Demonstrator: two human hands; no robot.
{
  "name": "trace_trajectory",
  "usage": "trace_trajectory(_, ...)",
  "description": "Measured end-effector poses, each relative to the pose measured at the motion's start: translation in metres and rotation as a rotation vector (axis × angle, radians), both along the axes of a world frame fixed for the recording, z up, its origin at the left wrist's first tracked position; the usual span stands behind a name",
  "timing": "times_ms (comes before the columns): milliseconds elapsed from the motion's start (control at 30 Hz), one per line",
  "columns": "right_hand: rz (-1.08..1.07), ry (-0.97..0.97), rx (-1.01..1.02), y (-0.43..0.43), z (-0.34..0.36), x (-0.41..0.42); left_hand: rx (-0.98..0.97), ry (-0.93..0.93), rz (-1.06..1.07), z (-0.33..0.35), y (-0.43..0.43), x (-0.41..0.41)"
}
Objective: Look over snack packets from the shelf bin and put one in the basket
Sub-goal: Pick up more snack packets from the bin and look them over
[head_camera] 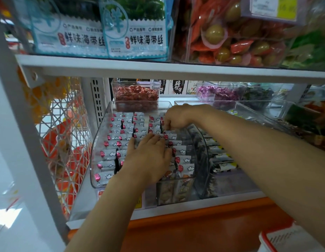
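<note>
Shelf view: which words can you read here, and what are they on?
"鲜味海带丝": both blue packs, up top.
"鲜": large and circled, on the same packs.
"碎银子", probably: dark pack at the back.
Price tag and snack packets: too blurred to read.

Seaweed packets (136,36) line the upper shelf (158,70); a lower tub (199,89) holds perhaps purple sweets (223,95).

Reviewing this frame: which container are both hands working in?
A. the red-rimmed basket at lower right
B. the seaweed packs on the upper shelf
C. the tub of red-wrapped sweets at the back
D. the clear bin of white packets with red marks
D: the left hand lies flat across the white packets in the clear bin, and the right hand reaches in at its rear, fingers curled down among them.
</note>
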State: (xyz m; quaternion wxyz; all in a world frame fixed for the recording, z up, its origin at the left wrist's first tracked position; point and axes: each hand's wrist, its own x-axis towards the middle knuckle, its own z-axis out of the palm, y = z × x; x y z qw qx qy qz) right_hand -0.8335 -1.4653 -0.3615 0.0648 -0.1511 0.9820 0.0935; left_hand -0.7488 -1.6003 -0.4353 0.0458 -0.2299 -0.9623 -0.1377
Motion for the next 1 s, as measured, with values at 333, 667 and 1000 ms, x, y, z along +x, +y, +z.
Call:
trace_trajectory(333,-0.06,0.352,-0.049,-0.009,-0.006,-0.013,0.062,-0.011,-0.017,0.004,0.001,0.002)
trace_trajectory(667,-0.045,0.352,-0.005,-0.009,-0.01,-0.009,0.109,-0.012,-0.013,0.01,0.0,0.005)
trace_trajectory(1000,0.037,0.769,-0.442,0.02,-0.004,0.083,0.415,0.179,0.052,0.019,-0.009,0.015)
